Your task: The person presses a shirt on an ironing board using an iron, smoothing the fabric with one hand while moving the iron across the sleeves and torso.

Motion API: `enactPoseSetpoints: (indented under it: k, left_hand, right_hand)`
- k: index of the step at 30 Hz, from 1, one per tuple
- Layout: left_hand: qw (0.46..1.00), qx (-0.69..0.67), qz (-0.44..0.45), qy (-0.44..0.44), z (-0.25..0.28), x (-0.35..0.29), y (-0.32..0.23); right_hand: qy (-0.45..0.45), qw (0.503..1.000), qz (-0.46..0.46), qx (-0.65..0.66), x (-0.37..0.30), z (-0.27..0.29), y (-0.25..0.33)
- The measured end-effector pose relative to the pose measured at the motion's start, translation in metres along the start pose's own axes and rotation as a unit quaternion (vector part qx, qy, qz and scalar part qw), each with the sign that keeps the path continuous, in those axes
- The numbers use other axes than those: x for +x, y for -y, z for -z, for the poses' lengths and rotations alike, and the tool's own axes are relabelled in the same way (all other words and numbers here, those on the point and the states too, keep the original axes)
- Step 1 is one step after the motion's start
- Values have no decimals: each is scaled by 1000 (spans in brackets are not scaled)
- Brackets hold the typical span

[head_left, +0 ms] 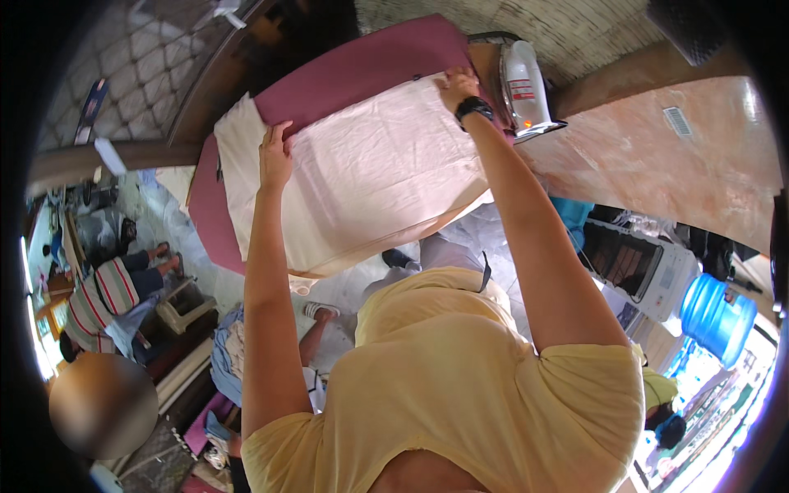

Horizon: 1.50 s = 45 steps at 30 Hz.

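A cream cloth (378, 164) lies spread over an ironing board with a maroon cover (362, 62). Its left part is folded or bunched, and light wrinkles run across the middle. My left hand (275, 156) rests on the cloth near its far left edge, fingers stretched out. At the far right corner of the cloth, my right hand (459, 89) lies with its fingers spread and slightly bent, a black watch (474, 108) on that wrist. Just right of that hand, a white iron (526, 86) rests at the board's end, with a small orange light showing.
A pinkish marbled panel (657, 148) borders the board's right side. Lower right are a white oven-like appliance (637, 263) and a blue water jug (717, 319). At left, a person in a striped shirt (103, 296) is near a beige crate (185, 308); clothes (228, 353) lie closer.
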State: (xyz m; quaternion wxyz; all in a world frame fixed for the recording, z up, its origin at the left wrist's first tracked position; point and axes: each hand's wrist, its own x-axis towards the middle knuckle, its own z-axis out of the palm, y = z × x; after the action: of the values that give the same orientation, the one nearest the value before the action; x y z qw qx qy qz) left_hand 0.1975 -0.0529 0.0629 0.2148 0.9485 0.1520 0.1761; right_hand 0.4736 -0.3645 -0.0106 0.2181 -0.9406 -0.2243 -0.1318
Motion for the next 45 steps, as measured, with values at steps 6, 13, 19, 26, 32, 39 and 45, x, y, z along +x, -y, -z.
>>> enactPoseSetpoints:
  k: [6, 13, 19, 26, 32, 39, 45]
  left_hand:
    - [982, 174, 54, 57, -41, 20, 45]
    - [1000, 26, 6, 5, -80, 81, -51]
    - [938, -127, -277, 163, -151, 142, -179]
    - [874, -178, -343, 294, -187, 177, -204]
    - [849, -150, -341, 374, -177, 203, -203]
    - [832, -109, -379, 390, -169, 216, -211]
    - [832, -116, -388, 381, -170, 215, -211]
  right_hand:
    - [182, 968, -124, 120, 24, 19, 11]
    - [36, 984, -30, 173, -60, 85, -23]
    - [90, 973, -180, 109, -209, 121, -37]
    - [10, 982, -189, 16, -209, 106, -28]
    - [19, 949, -304, 87, -204, 117, -15]
    - [66, 952, -263, 145, -206, 115, -25]
    - [46, 953, -255, 156, -209, 115, -19]
